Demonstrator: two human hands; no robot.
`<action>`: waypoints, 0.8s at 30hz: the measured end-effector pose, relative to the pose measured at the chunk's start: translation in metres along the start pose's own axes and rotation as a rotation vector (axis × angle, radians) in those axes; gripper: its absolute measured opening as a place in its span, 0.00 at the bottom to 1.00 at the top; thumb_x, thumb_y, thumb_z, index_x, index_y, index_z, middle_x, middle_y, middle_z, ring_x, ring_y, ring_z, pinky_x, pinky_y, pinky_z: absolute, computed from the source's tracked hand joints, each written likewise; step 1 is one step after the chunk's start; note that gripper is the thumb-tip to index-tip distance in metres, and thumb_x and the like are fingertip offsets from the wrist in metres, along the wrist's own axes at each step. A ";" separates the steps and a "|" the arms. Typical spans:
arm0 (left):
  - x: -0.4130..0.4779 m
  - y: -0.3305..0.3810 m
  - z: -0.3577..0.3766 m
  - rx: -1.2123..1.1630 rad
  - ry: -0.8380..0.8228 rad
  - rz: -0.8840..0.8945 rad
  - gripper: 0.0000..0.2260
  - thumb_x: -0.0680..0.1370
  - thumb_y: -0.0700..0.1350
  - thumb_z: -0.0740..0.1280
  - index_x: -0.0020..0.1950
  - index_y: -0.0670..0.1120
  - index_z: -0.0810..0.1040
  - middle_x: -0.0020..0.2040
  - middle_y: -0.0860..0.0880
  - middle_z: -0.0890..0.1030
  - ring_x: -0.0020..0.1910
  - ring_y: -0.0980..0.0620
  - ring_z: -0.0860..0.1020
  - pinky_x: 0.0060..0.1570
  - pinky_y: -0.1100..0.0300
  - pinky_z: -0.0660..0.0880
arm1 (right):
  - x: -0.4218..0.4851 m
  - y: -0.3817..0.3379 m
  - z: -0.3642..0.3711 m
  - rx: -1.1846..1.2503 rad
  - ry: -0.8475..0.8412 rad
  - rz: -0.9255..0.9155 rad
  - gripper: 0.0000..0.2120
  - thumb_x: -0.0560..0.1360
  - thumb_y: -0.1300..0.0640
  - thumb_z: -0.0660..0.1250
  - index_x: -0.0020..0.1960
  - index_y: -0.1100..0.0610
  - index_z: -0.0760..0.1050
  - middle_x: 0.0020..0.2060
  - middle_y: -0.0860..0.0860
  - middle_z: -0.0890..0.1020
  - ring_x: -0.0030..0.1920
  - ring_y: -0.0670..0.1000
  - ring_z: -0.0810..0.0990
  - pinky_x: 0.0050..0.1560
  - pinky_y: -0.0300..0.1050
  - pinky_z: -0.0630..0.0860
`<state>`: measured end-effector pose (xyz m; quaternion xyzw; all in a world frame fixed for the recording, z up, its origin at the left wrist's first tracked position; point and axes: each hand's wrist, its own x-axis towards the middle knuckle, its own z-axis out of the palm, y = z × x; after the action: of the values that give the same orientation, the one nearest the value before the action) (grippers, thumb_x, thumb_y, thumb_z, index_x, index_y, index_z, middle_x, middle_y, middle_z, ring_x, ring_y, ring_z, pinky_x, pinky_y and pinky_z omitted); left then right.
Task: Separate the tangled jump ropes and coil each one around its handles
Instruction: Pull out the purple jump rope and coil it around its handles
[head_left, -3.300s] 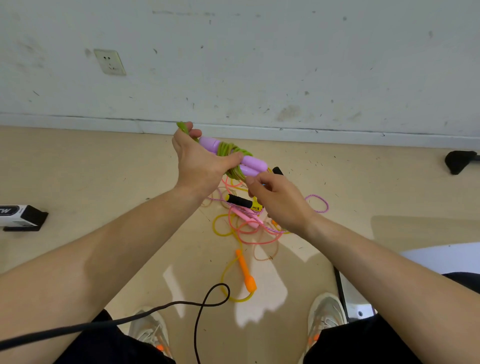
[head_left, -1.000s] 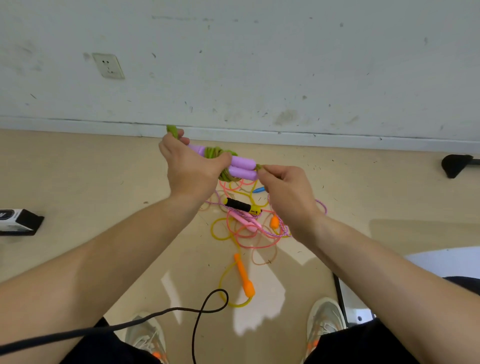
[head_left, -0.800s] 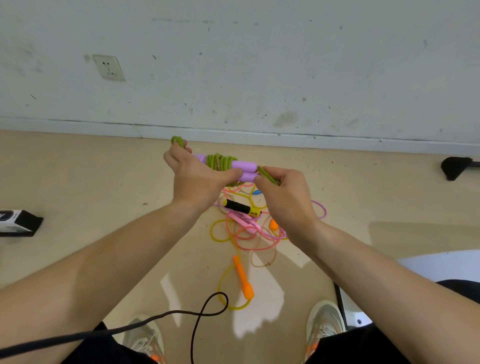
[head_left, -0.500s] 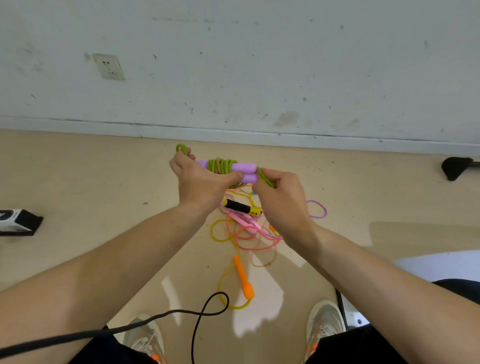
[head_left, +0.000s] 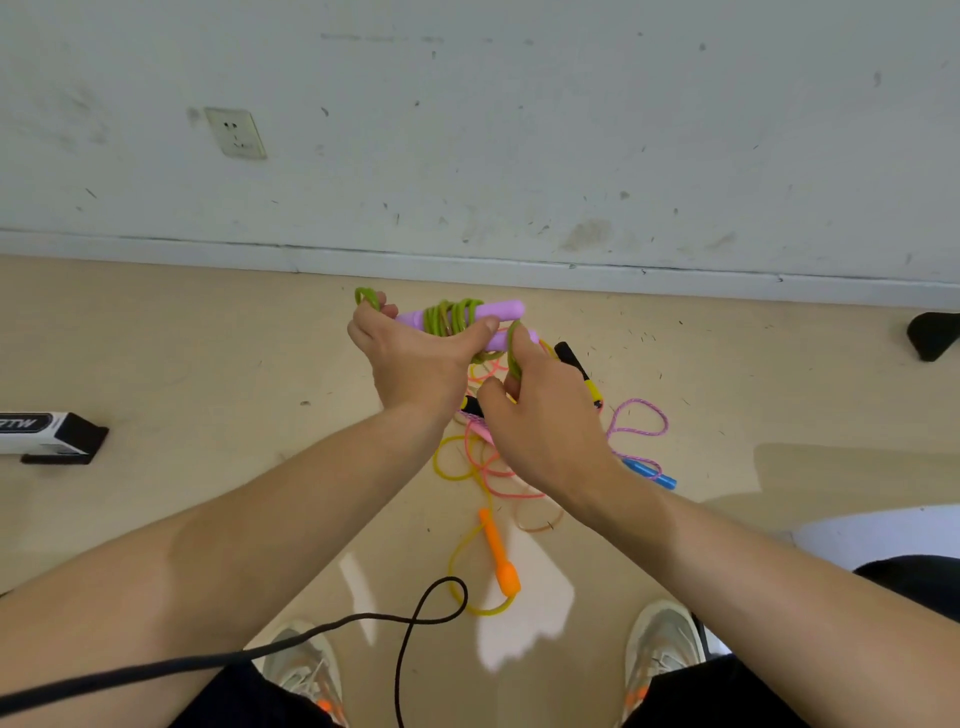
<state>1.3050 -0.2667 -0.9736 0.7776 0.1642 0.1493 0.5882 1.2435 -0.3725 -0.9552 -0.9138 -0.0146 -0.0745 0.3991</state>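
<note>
Hands close together: left hand (head_left: 415, 364) fingers clamped round purple handles (head_left: 500, 310); right hand (head_left: 545, 426) fingers pinching green rope (head_left: 513, 347).

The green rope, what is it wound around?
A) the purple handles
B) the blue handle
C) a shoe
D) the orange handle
A: the green rope is coiled round the purple handles that the left hand grips above the floor.

Both forearms, left forearm (head_left: 234, 545) and right forearm (head_left: 753, 561), are bare. Black fabric legwear (head_left: 727, 696), trousers or shorts, covers the thighs. The feet wear a pale grey mesh left trainer (head_left: 301, 670) and matching right trainer (head_left: 662, 644), each with orange accents. A thin black cable (head_left: 415, 618), possibly the camera's lead, loops before them.
</note>
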 end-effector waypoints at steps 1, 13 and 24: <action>-0.001 0.000 0.002 0.001 0.007 0.010 0.43 0.64 0.51 0.82 0.70 0.41 0.63 0.64 0.49 0.63 0.57 0.57 0.67 0.39 0.84 0.61 | 0.000 0.000 0.002 0.020 -0.003 0.006 0.20 0.76 0.59 0.60 0.68 0.57 0.67 0.30 0.49 0.71 0.34 0.52 0.72 0.34 0.49 0.69; 0.007 -0.001 -0.002 0.070 0.006 0.136 0.41 0.69 0.53 0.79 0.72 0.40 0.61 0.65 0.47 0.63 0.60 0.54 0.69 0.40 0.80 0.61 | 0.004 -0.005 -0.006 0.673 -0.061 0.203 0.08 0.71 0.69 0.61 0.48 0.62 0.75 0.34 0.50 0.63 0.29 0.46 0.63 0.32 0.39 0.63; 0.008 0.002 -0.010 0.101 -0.041 0.182 0.41 0.70 0.52 0.78 0.74 0.41 0.59 0.62 0.51 0.61 0.52 0.66 0.64 0.43 0.79 0.62 | 0.008 0.003 -0.021 0.775 -0.101 0.293 0.18 0.71 0.74 0.55 0.51 0.65 0.80 0.25 0.46 0.57 0.27 0.48 0.56 0.28 0.40 0.56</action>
<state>1.3082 -0.2555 -0.9690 0.8208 0.0882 0.1774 0.5357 1.2486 -0.3901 -0.9421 -0.6907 0.0689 0.0391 0.7188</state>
